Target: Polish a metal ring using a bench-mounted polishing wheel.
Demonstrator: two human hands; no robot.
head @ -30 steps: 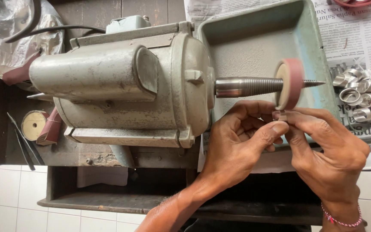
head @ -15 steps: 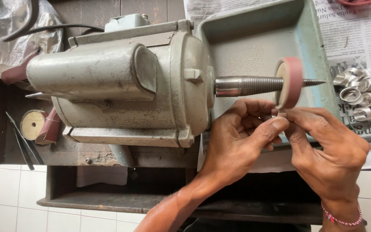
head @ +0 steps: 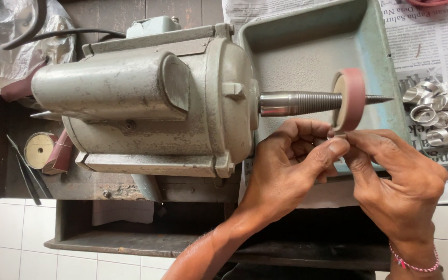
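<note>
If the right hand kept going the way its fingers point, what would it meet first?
Probably the pink wheel on the tapered spindle: the right hand points up at its lower edge, pinching a small metal piece with the left hand.

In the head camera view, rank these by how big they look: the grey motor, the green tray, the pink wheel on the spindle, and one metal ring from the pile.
1. grey motor
2. green tray, partly hidden
3. pink wheel
4. metal ring
</note>
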